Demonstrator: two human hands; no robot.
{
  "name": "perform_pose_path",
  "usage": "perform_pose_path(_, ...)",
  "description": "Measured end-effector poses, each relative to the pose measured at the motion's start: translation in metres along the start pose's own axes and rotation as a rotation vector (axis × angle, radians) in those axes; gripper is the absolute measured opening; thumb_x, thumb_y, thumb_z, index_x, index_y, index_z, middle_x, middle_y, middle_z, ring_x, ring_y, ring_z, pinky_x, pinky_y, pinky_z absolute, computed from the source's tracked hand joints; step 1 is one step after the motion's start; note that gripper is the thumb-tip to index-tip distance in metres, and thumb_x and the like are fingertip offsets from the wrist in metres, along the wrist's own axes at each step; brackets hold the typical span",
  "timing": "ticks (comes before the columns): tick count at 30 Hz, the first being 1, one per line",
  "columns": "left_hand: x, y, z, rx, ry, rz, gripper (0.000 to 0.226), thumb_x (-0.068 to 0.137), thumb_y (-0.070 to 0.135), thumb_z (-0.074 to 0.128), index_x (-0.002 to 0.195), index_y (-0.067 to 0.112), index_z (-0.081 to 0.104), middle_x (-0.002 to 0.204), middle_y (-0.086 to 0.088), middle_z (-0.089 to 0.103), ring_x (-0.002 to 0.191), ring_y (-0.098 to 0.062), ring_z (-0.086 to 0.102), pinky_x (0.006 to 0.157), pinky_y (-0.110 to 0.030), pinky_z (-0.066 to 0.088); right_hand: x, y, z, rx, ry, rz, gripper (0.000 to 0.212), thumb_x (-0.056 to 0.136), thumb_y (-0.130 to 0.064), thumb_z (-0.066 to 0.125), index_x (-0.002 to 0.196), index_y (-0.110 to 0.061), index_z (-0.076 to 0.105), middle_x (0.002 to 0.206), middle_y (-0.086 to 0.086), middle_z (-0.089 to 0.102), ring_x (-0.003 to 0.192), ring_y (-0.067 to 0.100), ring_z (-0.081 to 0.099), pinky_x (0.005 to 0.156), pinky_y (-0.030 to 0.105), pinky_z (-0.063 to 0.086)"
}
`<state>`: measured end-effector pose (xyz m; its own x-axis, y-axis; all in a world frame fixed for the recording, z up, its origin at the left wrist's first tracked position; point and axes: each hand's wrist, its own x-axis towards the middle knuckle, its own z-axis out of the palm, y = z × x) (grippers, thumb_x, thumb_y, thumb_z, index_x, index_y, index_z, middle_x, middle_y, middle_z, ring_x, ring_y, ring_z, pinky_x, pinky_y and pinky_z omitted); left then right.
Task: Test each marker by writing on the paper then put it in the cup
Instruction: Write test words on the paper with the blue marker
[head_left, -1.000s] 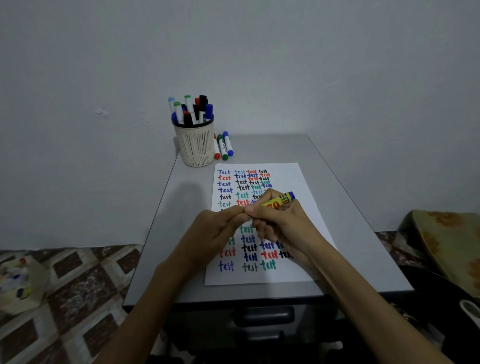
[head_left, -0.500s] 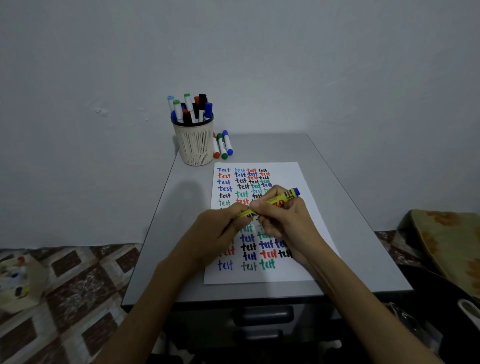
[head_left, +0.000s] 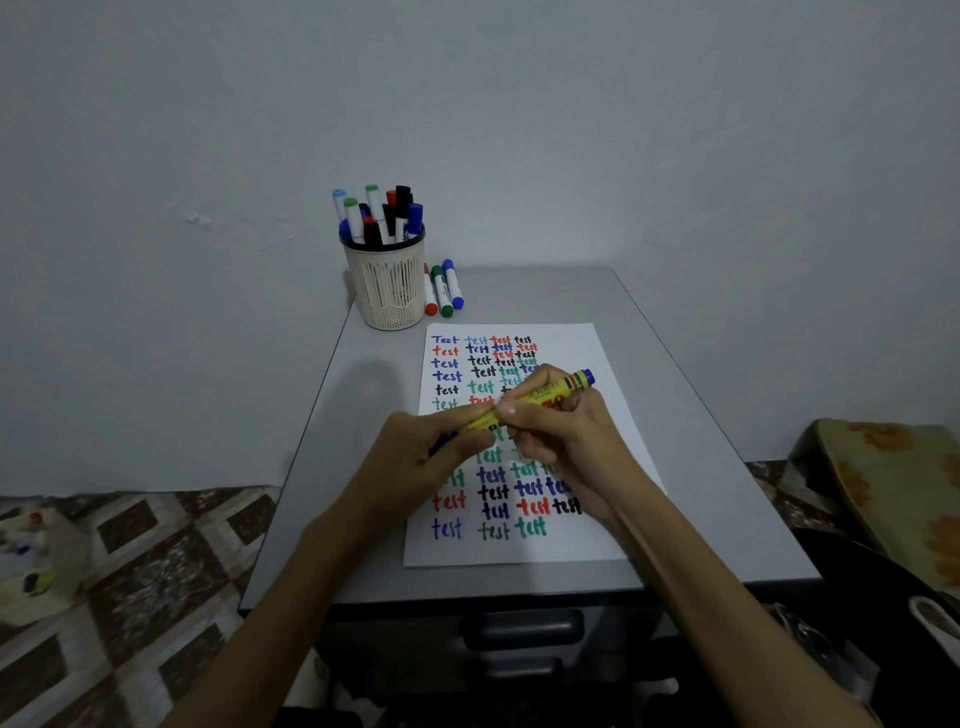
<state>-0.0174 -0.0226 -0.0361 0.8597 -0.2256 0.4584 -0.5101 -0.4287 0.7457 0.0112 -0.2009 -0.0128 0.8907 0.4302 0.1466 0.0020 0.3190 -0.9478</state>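
As the grey tabletop (head_left: 691, 467) fills the middle of the view, the white paper (head_left: 587, 353) lies flat on it, covered in rows of the word "test" in blue, red, black, green and light blue. Over the middle of the paper the two hands come together. The right hand (head_left: 571, 441) is above the paper's right half, its grip closed round the barrel of the yellow marker (head_left: 553, 393) with thumb and fingers curled. The left hand (head_left: 415, 462) is over the paper's left edge, its grip pinching the marker's lower end between thumb and fingertips. Beyond the paper's far left corner stands the cup (head_left: 387, 296), a cream slotted holder with a dark rim, upright and full of capped markers (head_left: 379, 218) with green, blue, black, red and light blue ends. The yellow marker is held above the paper and slants from lower left to upper right. Its barrel carries red print, with a striped band and a blue plug at the upper end. Just beyond the paper's far edge, beside the cup, three loose markers (head_left: 442, 291) lie side by side, white-bodied, with red, green and blue caps. A dark blue bit (head_left: 441, 443), seemingly the cap, peeks from the left fingers; whether it is seated or pulled off cannot be told.
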Motion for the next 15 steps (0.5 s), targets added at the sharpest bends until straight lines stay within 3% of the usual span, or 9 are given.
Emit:
perform_pose_path(4,-0.002,-0.003,-0.005,-0.049,0.019,0.016,0.040,0.082,0.038,0.058,0.119,0.022,0.056,0.091,0.000,0.070,0.076,-0.007,0.069,0.063,-0.020,0.055,0.000,-0.003,-0.003,0.101,-0.085,0.036,0.015,0.075,0.007,0.068,0.078,-0.004,0.058,0.061,0.010,0.053,0.041,0.010,0.037,0.041,0.019,0.033)
perform_pose_path(7,-0.001,-0.004,-0.006,-0.003,0.008,0.024,0.042,0.084,0.045,0.056,0.121,0.026,0.056,0.091,-0.001,0.070,0.076,-0.006,0.069,0.063,-0.024,0.056,0.000,-0.001,-0.003,0.046,-0.109,0.055,0.018,0.077,0.008,0.068,0.085,-0.002,0.056,0.060,0.005,0.055,0.041,0.011,0.038,0.039,0.018,0.033)
perform_pose_path(11,0.001,-0.007,-0.005,0.224,0.003,-0.022,0.048,0.080,0.058,0.052,0.125,0.042,0.047,0.074,0.008,0.064,0.064,-0.007,0.064,0.057,-0.027,0.054,-0.001,-0.002,-0.004,-0.010,0.029,0.026,0.023,0.075,0.004,0.070,0.077,-0.010,0.052,0.059,0.007,0.055,0.038,0.012,0.038,0.037,0.019,0.029)
perform_pose_path(15,0.005,-0.012,-0.001,0.413,0.009,-0.004,0.045,0.084,0.036,0.051,0.129,0.038,0.044,0.080,0.014,0.048,0.073,-0.007,0.051,0.059,-0.023,0.046,-0.009,-0.008,-0.018,0.244,0.208,-0.041,0.023,0.087,0.008,0.050,0.075,-0.011,0.050,0.066,0.012,0.056,0.052,0.019,0.053,0.040,0.021,0.041)
